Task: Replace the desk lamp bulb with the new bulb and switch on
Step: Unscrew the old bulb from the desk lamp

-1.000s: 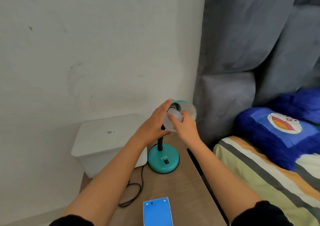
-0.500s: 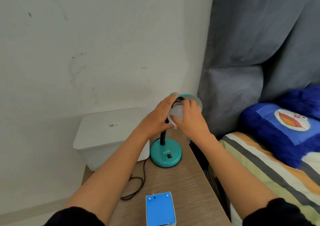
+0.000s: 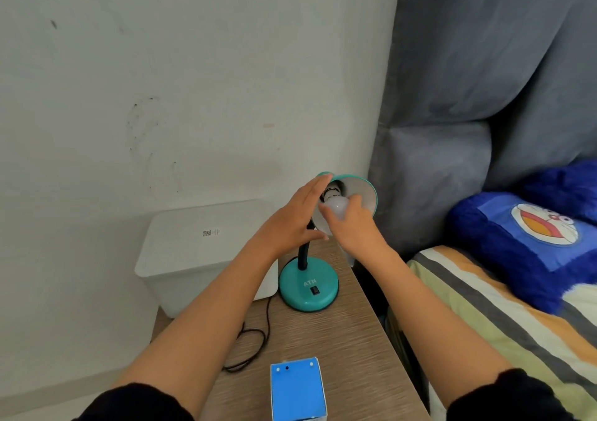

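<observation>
A teal desk lamp stands on a wooden table, its round base (image 3: 308, 288) bearing a black rocker switch (image 3: 315, 290). The teal shade (image 3: 363, 194) is tilted toward me, white inside. A white bulb (image 3: 336, 205) sits at the socket inside the shade. My right hand (image 3: 353, 226) grips the bulb from below. My left hand (image 3: 292, 222) rests flat against the shade's left rim with fingers extended, steadying it. A blue and white bulb box (image 3: 297, 390) stands on the table near me.
A white plastic storage box (image 3: 200, 249) sits against the wall left of the lamp. The lamp's black cord (image 3: 250, 344) loops across the wooden table (image 3: 355, 356). A bed with striped sheet (image 3: 484, 307) and blue pillow (image 3: 529, 243) lies right, a grey headboard behind.
My right hand has turned on the bulb, now holding it from below so more of it shows. My left hand stays on the shade. The view shifted slightly.
</observation>
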`<state>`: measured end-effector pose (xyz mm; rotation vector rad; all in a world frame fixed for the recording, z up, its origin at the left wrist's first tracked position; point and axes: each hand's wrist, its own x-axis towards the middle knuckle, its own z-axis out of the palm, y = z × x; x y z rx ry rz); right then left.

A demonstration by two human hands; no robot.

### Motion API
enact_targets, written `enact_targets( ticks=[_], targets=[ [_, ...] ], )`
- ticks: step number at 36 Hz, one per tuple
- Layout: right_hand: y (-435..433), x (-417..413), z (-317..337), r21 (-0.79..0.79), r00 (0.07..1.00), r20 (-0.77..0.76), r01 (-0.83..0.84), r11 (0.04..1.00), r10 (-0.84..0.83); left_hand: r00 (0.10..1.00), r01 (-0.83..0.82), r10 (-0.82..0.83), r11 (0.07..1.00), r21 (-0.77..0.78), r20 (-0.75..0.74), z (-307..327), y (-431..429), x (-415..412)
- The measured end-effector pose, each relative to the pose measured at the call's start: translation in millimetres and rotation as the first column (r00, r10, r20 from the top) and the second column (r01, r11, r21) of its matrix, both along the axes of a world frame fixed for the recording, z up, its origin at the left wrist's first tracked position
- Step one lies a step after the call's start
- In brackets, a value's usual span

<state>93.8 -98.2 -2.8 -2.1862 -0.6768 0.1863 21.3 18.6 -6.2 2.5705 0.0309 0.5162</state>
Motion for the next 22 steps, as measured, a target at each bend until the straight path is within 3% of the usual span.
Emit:
enact_targets(
  ticks=[4,7,8,12,18,22],
  targets=[
    [-1,2,-1,-0.126,0.983,0.182,0.020,0.992,0.003,1.000,-0.004,0.004,1.000,0.000,-0.001,0,1,-1],
    [-1,0,-3,-0.117,0.938,0.347,0.053,0.992,-0.009,1.000,-0.004,0.004,1.000,0.006,0.002,0,1,0],
    [0,-1,-5,-0.090,0.944,0.328,0.044,0.995,-0.012,1.000,-0.004,0.004,1.000,0.004,0.003,0,0,0],
    [8,-4,-3,0.040,1.000,0.010,0.008,0.999,-0.008,1.000,0.000,0.000,1.000,-0.005,0.002,0,0,-1],
    [2,-1,-9,-0.037,0.961,0.272,-0.035,0.999,0.044,1.000,-0.007,0.007,1.000,-0.002,0.017,-1,1,-4],
    [7,-1,-10,0.026,0.992,0.122,-0.029,0.999,0.025,1.000,-0.003,0.003,1.000,0.000,0.019,0,0,-3]
  ],
)
